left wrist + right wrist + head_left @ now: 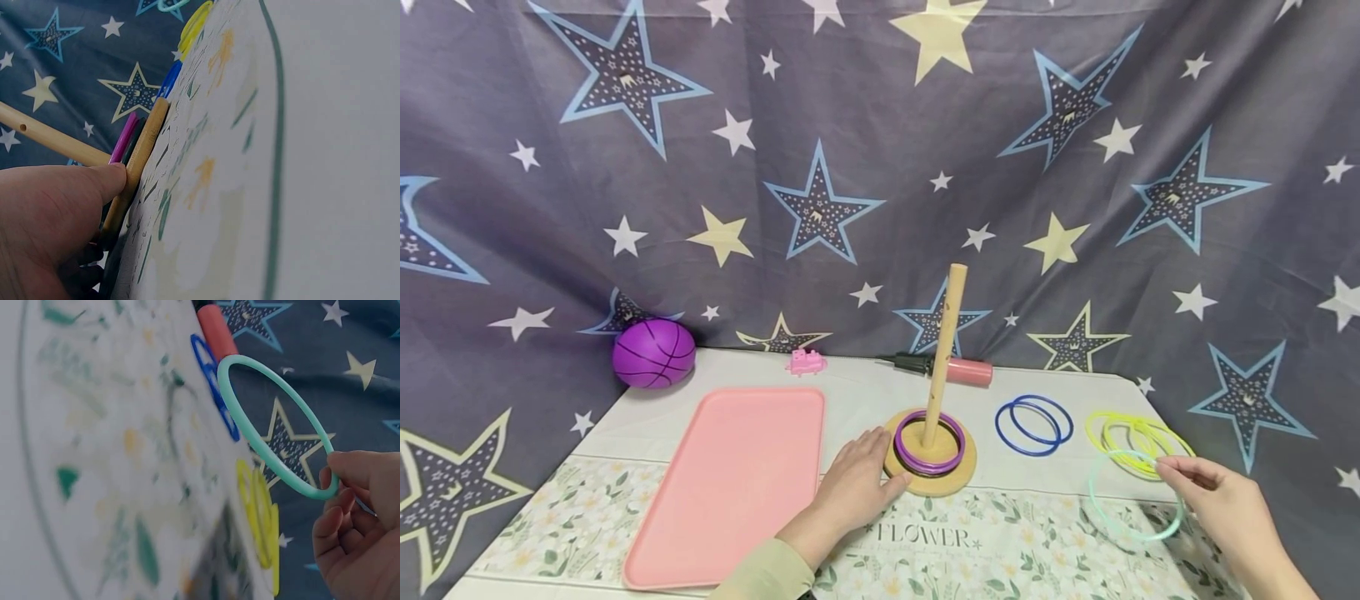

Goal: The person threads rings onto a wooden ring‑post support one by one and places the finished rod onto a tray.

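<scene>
A wooden peg stands upright on a round wooden base. Purple rings and a black ring lie around its foot. My left hand rests at the base's left edge, fingers extended and thumb on the near side. Seen from the left wrist, the thumb overlaps the rim, with the other fingers in shadow below. On the right, my right hand pinches a mint green ring between thumb and fingers. That ring hangs tilted, its far side reaching away from the hand.
Two blue rings lie right of the base, several yellow rings farther right. A pink tray fills the left side. Along the back are a purple ball, a small pink toy and a red-and-black pump, before a star-patterned curtain.
</scene>
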{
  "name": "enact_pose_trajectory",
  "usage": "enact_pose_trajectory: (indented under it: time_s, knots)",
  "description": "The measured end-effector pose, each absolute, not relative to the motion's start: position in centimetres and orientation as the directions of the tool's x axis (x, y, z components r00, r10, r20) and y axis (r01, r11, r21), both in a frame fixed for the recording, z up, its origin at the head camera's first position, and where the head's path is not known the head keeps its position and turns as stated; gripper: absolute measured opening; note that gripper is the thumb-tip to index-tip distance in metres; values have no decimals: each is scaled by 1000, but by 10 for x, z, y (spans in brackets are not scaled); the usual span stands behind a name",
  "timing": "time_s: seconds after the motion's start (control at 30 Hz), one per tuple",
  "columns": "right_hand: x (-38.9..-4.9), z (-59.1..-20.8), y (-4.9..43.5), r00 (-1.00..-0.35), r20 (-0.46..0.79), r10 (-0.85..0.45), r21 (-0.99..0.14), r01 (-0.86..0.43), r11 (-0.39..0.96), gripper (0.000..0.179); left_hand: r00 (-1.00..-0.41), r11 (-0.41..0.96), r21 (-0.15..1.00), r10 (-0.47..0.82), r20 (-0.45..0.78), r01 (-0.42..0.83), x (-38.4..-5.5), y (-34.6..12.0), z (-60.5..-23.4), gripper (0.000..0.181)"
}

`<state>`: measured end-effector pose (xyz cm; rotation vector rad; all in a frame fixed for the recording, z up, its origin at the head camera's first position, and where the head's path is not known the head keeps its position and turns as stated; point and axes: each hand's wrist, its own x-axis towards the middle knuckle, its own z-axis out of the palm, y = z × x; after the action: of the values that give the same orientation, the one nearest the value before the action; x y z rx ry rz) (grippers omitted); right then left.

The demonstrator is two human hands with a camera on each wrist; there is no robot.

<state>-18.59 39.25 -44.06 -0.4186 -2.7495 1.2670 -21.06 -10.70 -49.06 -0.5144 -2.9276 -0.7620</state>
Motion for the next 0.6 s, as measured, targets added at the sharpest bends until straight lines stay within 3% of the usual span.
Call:
enact_pose_trajectory:
  time_s: [0.33,0.6]
  knots:
    - [-191,-412,363,-950,138,280,-825,47,563,52,-942,816,472,300,151,335,-211,-107,-493,81]
    - [-199,-386,339,-935,240,262,-910,-123,396,16,-940,813,473,303,154,340,-211,-107,-492,81]
